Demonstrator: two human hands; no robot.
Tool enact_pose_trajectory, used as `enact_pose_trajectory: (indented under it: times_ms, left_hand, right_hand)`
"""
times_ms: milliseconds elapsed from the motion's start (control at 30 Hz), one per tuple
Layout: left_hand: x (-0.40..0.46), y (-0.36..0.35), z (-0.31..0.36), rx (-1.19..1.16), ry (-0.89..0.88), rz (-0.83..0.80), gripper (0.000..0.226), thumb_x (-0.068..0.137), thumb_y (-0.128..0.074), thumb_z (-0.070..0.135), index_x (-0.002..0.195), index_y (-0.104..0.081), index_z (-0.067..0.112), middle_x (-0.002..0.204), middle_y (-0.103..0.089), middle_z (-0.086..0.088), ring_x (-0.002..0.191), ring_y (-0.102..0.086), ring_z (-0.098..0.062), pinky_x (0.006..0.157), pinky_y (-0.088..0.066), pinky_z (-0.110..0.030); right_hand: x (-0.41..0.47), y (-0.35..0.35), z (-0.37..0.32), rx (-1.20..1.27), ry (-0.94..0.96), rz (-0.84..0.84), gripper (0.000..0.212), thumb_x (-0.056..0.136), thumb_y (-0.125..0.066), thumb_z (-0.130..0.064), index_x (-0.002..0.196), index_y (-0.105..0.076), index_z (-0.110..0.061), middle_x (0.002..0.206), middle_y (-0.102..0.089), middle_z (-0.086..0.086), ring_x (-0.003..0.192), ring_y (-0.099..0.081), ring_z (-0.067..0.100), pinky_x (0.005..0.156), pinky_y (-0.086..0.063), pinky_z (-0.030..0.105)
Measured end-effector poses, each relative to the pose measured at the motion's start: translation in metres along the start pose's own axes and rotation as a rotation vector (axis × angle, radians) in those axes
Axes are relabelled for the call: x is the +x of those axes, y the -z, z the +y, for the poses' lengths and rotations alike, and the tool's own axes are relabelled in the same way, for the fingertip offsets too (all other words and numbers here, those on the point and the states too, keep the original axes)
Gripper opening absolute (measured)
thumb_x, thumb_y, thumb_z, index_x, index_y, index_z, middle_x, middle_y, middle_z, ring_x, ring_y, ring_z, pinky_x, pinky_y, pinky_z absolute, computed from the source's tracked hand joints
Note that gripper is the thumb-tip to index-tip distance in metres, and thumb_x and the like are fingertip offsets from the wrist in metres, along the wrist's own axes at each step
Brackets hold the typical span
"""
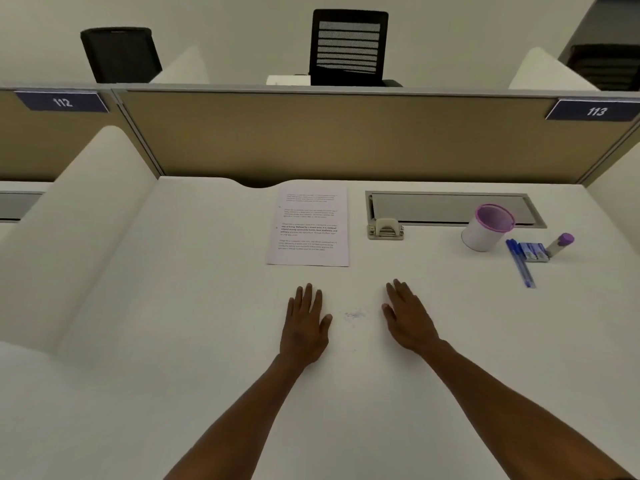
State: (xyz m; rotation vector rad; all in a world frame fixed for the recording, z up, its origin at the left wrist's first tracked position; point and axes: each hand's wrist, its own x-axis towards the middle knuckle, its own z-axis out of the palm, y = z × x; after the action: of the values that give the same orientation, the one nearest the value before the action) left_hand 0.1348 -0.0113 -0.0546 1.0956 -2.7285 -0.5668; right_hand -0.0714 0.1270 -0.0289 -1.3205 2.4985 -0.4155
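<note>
Head view: left hand [305, 327], right hand [409, 318] palm-down

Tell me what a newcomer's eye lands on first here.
First, the left hand and right hand, both lying flat, palms down, on the white desk near its front middle. Just beyond them lies a printed sheet, and off to the right stands a white cup with a purple rim beside blue pens.

Two bare arms in shot, the left forearm [254, 410] and right forearm [491, 400] long and slim with narrow wrists, the left hand [304, 327] and right hand [408, 320] uncovered too, a short pale thumbnail [327, 317] showing on the left, knuckles faintly ridged on the right.
</note>
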Motion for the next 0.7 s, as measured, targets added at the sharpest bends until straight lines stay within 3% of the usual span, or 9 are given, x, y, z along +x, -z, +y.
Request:
enact_pose_trajectory:
  times_ms: [67, 133, 300, 400, 500, 700]
  left_hand:
    - [-0.007, -0.005, 0.002, 0.05, 0.008, -0.012, 0.061, 0.106, -0.025, 0.041, 0.159, -0.006, 0.016, 0.166, 0.007, -0.003, 0.154, 0.012, -0.022, 0.124, 0.011, -0.035]
    - [-0.009, -0.007, 0.004, 0.071, 0.018, -0.019, 0.061, 0.106, -0.023, 0.041, 0.159, -0.002, 0.017, 0.166, 0.011, -0.001, 0.154, 0.013, -0.021, 0.124, 0.011, -0.036]
    - [-0.009, -0.009, 0.003, 0.087, 0.034, -0.017, 0.062, 0.106, -0.022, 0.042, 0.159, -0.001, 0.02, 0.167, 0.008, -0.001, 0.154, 0.015, -0.018, 0.126, 0.008, -0.036]
    - [-0.01, -0.012, 0.001, 0.098, 0.033, -0.007, 0.062, 0.105, -0.019, 0.045, 0.16, -0.001, 0.021, 0.166, 0.01, 0.002, 0.154, 0.013, -0.016, 0.126, 0.005, -0.036]
    - [-0.009, -0.013, -0.002, 0.091, 0.028, 0.001, 0.062, 0.105, -0.021, 0.045, 0.16, -0.004, 0.022, 0.167, 0.007, 0.003, 0.154, 0.013, -0.014, 0.126, 0.004, -0.035]
    - [-0.009, -0.016, -0.001, 0.08, 0.034, 0.029, 0.061, 0.104, -0.024, 0.044, 0.16, -0.009, 0.022, 0.168, 0.001, 0.002, 0.154, 0.009, -0.014, 0.127, -0.002, -0.038]
  right_hand:
    - [-0.007, -0.009, -0.001, -0.077, 0.007, -0.082, 0.059, 0.103, -0.03, -0.034, 0.154, -0.011, -0.01, 0.163, 0.0, 0.009, 0.15, 0.003, 0.024, 0.122, -0.003, 0.041]
    - [-0.016, -0.016, -0.006, -0.097, 0.015, -0.091, 0.061, 0.104, -0.026, -0.037, 0.154, -0.004, -0.009, 0.163, 0.007, 0.009, 0.15, 0.009, 0.024, 0.122, 0.001, 0.041]
    - [-0.042, -0.035, -0.023, -0.065, 0.108, -0.06, 0.062, 0.103, -0.023, -0.039, 0.153, 0.001, -0.011, 0.162, 0.008, 0.004, 0.149, 0.011, 0.017, 0.121, 0.008, 0.033]
    - [-0.043, -0.035, -0.027, 0.1, 0.178, -0.045, 0.059, 0.104, -0.025, -0.036, 0.154, 0.001, -0.016, 0.162, 0.001, -0.003, 0.149, 0.003, 0.009, 0.119, 0.005, 0.023]
    - [-0.016, -0.022, -0.029, 0.177, 0.151, -0.027, 0.057, 0.105, -0.029, -0.029, 0.154, -0.005, -0.013, 0.163, -0.005, 0.003, 0.15, 0.0, 0.013, 0.121, 0.001, 0.027]
    - [-0.005, -0.024, -0.031, 0.045, 0.251, -0.132, 0.055, 0.105, -0.023, -0.03, 0.154, -0.005, -0.01, 0.163, 0.001, 0.004, 0.149, 0.008, 0.014, 0.121, 0.006, 0.028]
